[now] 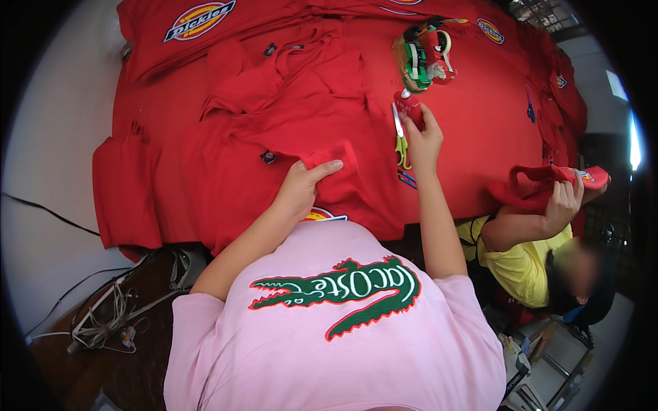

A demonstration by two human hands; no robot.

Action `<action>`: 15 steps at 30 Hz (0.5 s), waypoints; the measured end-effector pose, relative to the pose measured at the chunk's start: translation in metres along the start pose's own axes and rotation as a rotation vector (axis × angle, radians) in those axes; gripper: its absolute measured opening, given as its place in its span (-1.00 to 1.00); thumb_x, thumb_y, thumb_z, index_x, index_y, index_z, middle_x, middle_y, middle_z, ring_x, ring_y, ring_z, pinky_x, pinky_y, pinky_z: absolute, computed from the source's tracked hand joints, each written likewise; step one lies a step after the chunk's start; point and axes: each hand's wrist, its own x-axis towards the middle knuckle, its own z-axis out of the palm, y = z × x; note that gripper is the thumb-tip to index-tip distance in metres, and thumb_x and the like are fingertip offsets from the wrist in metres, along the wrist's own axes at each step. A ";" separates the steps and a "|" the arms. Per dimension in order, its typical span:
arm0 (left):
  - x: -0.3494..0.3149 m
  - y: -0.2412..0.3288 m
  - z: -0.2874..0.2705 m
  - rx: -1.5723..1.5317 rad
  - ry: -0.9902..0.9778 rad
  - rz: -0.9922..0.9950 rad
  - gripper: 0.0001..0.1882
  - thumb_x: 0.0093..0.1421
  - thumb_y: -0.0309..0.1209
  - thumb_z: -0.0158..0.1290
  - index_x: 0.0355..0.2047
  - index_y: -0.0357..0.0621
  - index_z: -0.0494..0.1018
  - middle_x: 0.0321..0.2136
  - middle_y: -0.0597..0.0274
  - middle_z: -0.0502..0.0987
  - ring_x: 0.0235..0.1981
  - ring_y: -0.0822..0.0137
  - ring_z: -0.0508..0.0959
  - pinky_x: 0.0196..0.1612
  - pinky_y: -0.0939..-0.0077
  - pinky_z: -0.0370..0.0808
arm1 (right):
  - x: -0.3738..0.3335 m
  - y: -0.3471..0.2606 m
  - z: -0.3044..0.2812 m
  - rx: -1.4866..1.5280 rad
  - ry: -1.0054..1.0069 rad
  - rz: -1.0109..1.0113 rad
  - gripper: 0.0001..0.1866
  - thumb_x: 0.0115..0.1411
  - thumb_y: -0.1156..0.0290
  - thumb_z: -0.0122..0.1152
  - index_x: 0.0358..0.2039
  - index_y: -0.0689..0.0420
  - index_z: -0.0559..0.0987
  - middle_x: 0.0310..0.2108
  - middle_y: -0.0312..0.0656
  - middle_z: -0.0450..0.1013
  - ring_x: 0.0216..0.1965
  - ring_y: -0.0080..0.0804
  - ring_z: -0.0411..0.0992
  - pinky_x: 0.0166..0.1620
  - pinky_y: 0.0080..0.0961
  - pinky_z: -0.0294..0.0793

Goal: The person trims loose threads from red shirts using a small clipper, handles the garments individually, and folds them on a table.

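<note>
A red garment [274, 130] is spread out in front of me, its near edge close to my body. My left hand [301, 185] is closed on a folded part of it, thumb on top. Farther right, my right hand [423, 133] pinches a small red piece [409, 104] with white marks, whose kind I cannot make out. Just left of that hand lie scissors [401, 147] with yellow-green handles, blades pointing away from me. A small blue tool [407, 179] lies nearer to me, below the scissors' handles.
Green [415, 65] and red [442, 58] tape dispensers stand beyond my right hand. More red garments [192, 48] with logo patches cover the far side of the red-covered table [473, 137]. At right, a co-worker [528, 253] in yellow holds a red garment [531, 185]. Cables [113, 308] hang at lower left.
</note>
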 end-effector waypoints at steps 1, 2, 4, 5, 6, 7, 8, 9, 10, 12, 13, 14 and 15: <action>0.001 -0.001 0.000 -0.055 0.030 -0.017 -0.68 0.23 -0.42 0.25 -0.02 -0.23 0.56 -0.04 0.19 0.63 0.01 0.35 0.60 0.16 0.43 0.48 | 0.018 0.025 0.002 0.082 0.032 0.046 -0.64 0.20 0.57 0.31 0.03 0.23 0.57 -0.13 -0.04 0.59 -0.10 -0.31 0.58 -0.03 -0.43 0.53; 0.001 -0.002 0.002 -0.109 0.063 -0.035 -0.69 0.26 -0.38 0.24 -0.03 -0.22 0.56 -0.03 0.18 0.63 0.02 0.35 0.60 0.17 0.43 0.47 | 0.034 0.050 0.003 0.166 0.063 0.094 -0.64 0.21 0.56 0.31 0.03 0.25 0.54 -0.14 -0.04 0.60 -0.13 -0.33 0.59 -0.05 -0.43 0.53; 0.003 -0.001 0.010 -0.129 0.010 -0.030 -0.69 0.34 -0.29 0.15 -0.02 -0.24 0.55 0.01 0.15 0.61 0.08 0.33 0.57 0.23 0.39 0.43 | 0.062 0.103 0.008 0.136 0.095 0.065 -0.60 0.21 0.51 0.34 0.05 0.24 0.49 -0.16 -0.03 0.60 -0.16 -0.32 0.59 -0.07 -0.42 0.53; 0.006 -0.003 0.009 -0.122 -0.006 -0.022 -0.66 0.36 -0.28 0.12 0.01 -0.25 0.53 0.05 0.14 0.59 0.12 0.31 0.54 0.26 0.35 0.40 | 0.069 0.121 0.011 0.124 0.104 0.051 -0.58 0.21 0.49 0.35 0.06 0.24 0.46 -0.17 -0.03 0.60 -0.18 -0.32 0.59 -0.07 -0.41 0.53; 0.005 -0.003 0.008 -0.119 -0.012 -0.006 -0.64 0.38 -0.27 0.09 0.05 -0.27 0.51 0.09 0.13 0.57 0.16 0.29 0.52 0.30 0.31 0.37 | 0.070 0.129 0.017 0.086 0.112 0.082 -0.56 0.21 0.47 0.36 0.07 0.23 0.45 -0.17 -0.02 0.60 -0.17 -0.31 0.59 -0.07 -0.40 0.53; 0.006 -0.004 0.009 -0.110 -0.021 0.012 -0.64 0.38 -0.27 0.08 0.06 -0.27 0.51 0.09 0.13 0.57 0.16 0.29 0.52 0.30 0.31 0.37 | 0.070 0.136 0.022 0.046 0.122 0.112 -0.54 0.20 0.45 0.38 0.07 0.23 0.44 -0.17 -0.01 0.60 -0.17 -0.29 0.59 -0.07 -0.40 0.53; 0.009 -0.003 0.011 -0.099 -0.033 0.027 -0.64 0.39 -0.27 0.07 0.06 -0.27 0.50 0.10 0.13 0.56 0.17 0.28 0.51 0.31 0.30 0.37 | 0.070 0.143 0.024 0.004 0.133 0.144 -0.53 0.20 0.43 0.39 0.07 0.22 0.43 -0.17 -0.01 0.60 -0.17 -0.28 0.60 -0.07 -0.39 0.53; 0.010 -0.005 0.012 -0.088 -0.034 0.035 -0.63 0.39 -0.27 0.06 0.07 -0.27 0.49 0.11 0.13 0.56 0.17 0.28 0.51 0.31 0.30 0.37 | 0.066 0.148 0.024 -0.005 0.122 0.176 -0.50 0.19 0.42 0.40 0.09 0.21 0.42 -0.17 0.00 0.60 -0.15 -0.27 0.59 -0.06 -0.38 0.53; 0.010 -0.004 0.014 -0.094 -0.029 0.042 -0.63 0.39 -0.27 0.05 0.07 -0.27 0.49 0.11 0.13 0.56 0.17 0.28 0.51 0.31 0.30 0.37 | 0.066 0.149 0.020 -0.015 0.110 0.199 -0.48 0.18 0.40 0.41 0.10 0.21 0.42 -0.16 0.01 0.60 -0.14 -0.25 0.59 -0.05 -0.38 0.53; 0.012 -0.002 0.023 -0.105 -0.025 0.055 -0.63 0.40 -0.26 0.04 0.08 -0.27 0.48 0.11 0.14 0.56 0.18 0.28 0.51 0.31 0.29 0.36 | 0.065 0.147 0.015 -0.034 0.090 0.194 -0.43 0.16 0.38 0.44 0.13 0.19 0.40 -0.12 0.03 0.58 -0.11 -0.21 0.58 -0.04 -0.36 0.53; 0.013 -0.002 0.025 -0.115 -0.025 0.056 -0.63 0.40 -0.26 0.04 0.08 -0.27 0.48 0.11 0.14 0.56 0.18 0.28 0.50 0.31 0.29 0.36 | 0.062 0.144 0.011 -0.042 0.082 0.164 -0.40 0.15 0.38 0.45 0.15 0.18 0.39 -0.10 0.04 0.57 -0.09 -0.18 0.58 -0.03 -0.34 0.53; 0.015 -0.002 0.027 -0.124 -0.028 0.053 -0.63 0.40 -0.26 0.04 0.08 -0.26 0.48 0.11 0.14 0.56 0.18 0.28 0.50 0.31 0.29 0.36 | 0.057 0.141 0.005 -0.052 0.078 0.136 -0.37 0.14 0.38 0.46 0.17 0.17 0.38 -0.07 0.05 0.56 -0.07 -0.16 0.57 -0.03 -0.32 0.53; 0.014 -0.002 0.027 -0.138 -0.020 0.065 -0.63 0.40 -0.26 0.04 0.08 -0.26 0.48 0.11 0.14 0.56 0.18 0.28 0.50 0.31 0.29 0.36 | 0.054 0.112 0.005 -0.120 0.048 0.179 -0.28 0.11 0.37 0.50 0.23 0.15 0.34 0.01 0.04 0.52 -0.01 -0.10 0.54 0.01 -0.30 0.51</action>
